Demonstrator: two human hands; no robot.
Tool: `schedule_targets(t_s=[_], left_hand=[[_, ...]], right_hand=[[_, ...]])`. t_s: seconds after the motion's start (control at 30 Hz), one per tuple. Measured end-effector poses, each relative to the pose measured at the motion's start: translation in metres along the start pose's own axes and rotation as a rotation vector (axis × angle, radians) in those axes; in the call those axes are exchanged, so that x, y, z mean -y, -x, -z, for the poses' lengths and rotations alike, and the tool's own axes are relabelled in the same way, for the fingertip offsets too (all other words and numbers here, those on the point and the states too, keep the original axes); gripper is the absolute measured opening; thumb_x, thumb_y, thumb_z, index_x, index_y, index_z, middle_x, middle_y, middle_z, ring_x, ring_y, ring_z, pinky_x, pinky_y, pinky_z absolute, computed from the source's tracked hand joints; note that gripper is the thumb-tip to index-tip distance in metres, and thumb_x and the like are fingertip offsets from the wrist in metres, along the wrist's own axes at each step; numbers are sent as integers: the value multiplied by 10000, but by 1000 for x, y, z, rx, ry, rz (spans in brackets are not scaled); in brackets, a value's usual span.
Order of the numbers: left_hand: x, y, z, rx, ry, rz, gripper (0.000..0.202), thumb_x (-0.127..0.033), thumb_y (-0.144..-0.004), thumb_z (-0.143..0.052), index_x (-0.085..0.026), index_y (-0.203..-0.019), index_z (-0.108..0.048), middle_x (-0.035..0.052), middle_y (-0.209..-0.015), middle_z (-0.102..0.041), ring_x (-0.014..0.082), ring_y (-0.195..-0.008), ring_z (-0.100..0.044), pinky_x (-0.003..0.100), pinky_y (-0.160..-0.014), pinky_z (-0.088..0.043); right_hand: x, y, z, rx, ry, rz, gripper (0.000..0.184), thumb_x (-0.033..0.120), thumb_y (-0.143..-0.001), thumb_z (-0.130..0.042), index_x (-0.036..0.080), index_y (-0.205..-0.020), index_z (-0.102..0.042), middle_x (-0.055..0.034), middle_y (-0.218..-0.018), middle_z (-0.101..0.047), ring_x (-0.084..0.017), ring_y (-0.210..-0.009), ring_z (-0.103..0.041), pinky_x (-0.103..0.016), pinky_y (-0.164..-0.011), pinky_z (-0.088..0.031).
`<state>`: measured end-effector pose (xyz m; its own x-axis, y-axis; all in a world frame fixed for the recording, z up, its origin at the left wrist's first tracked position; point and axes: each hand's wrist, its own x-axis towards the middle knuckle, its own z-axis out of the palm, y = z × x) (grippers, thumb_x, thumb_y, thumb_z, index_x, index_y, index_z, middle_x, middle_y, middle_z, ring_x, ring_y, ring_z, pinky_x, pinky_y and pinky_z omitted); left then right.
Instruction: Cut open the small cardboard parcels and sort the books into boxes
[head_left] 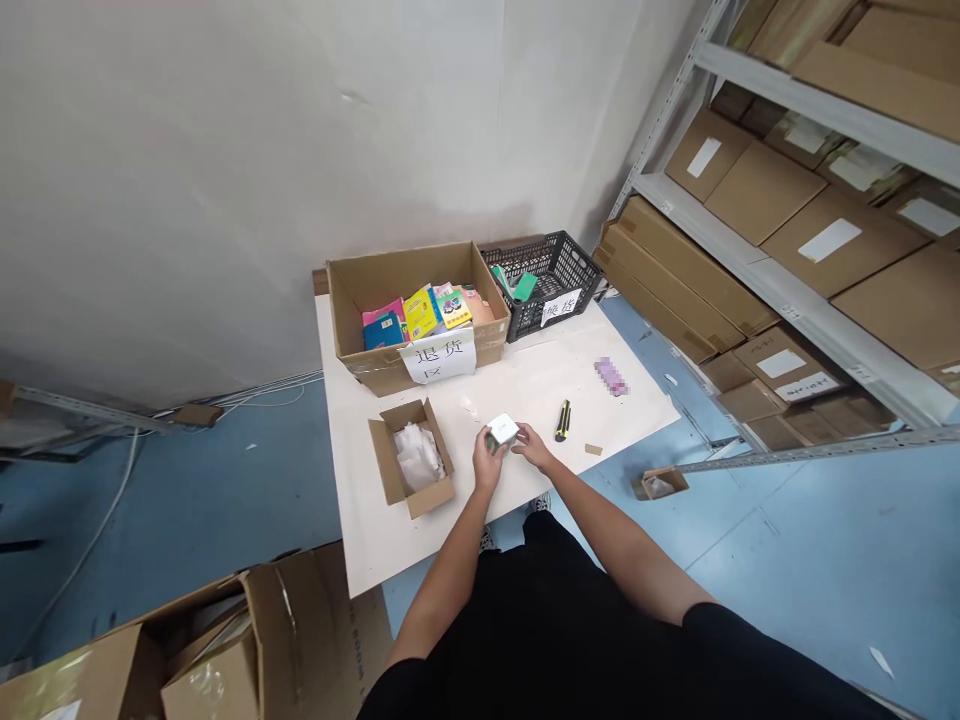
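Observation:
Over the near part of the white table (525,385), a small box with a white top (503,428) is held between my hands. My left hand (489,458) grips its left side, fingers closed around it. On the opposite side, the fingers of my right hand (531,446) press against its edge. What is printed on the top is too small to read. Left of my hands stands an opened small carton (433,498) with white wrapping inside. A black and yellow utility knife (562,421) lies to the right, apart from my right hand.
At the table's back are a large cardboard box (405,262) of colourful packages and a black plastic crate (574,268) with green items. A pixelated pink thing (612,376) lies on the right. Shelving (757,265) with cartons rises at right; an opened big carton (285,640) stands lower left.

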<state>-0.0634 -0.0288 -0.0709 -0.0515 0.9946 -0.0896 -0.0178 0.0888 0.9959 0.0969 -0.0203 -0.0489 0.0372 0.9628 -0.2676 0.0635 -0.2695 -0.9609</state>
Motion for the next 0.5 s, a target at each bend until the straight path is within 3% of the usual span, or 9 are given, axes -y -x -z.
schedule_targets(t_s=[0.1,0.27,0.37,0.5], left_hand=[[6,-8,-9,-93,110,56,553,-365,-726,-846,-217,-1194,-590,134,-1328,-666,295,-1316,-645,461,-1088,-550],[-4,-41,-9,-72,158,77,487,-348,-642,-859,-219,-1024,-585,96,-1150,-728,279,-1199,-710,493,-1083,-546],[-31,-69,-16,-42,184,31,505,-351,-644,-872,-222,-1043,-591,109,-1190,-736,288,-1241,-696,509,-1105,-532],[-91,-120,-45,-46,174,-92,530,-375,-700,-875,-228,-1125,-594,129,-1280,-715,294,-1291,-669,492,-1089,-547]], right_hand=[[3,-8,-10,-16,-54,-15,481,316,-617,-784,256,-1036,-556,-33,-1125,-701,-227,-1037,-675,-393,-924,-550],[24,-26,-11,-33,-128,-54,425,356,-606,-770,268,-914,-490,37,-890,-662,-213,-879,-661,-333,-783,-543],[54,-48,5,5,-133,16,388,380,-636,-760,264,-913,-514,22,-878,-665,-221,-866,-657,-339,-782,-539],[118,-94,41,27,-95,191,338,378,-688,-758,257,-935,-560,-2,-913,-682,-228,-892,-651,-346,-811,-535]])
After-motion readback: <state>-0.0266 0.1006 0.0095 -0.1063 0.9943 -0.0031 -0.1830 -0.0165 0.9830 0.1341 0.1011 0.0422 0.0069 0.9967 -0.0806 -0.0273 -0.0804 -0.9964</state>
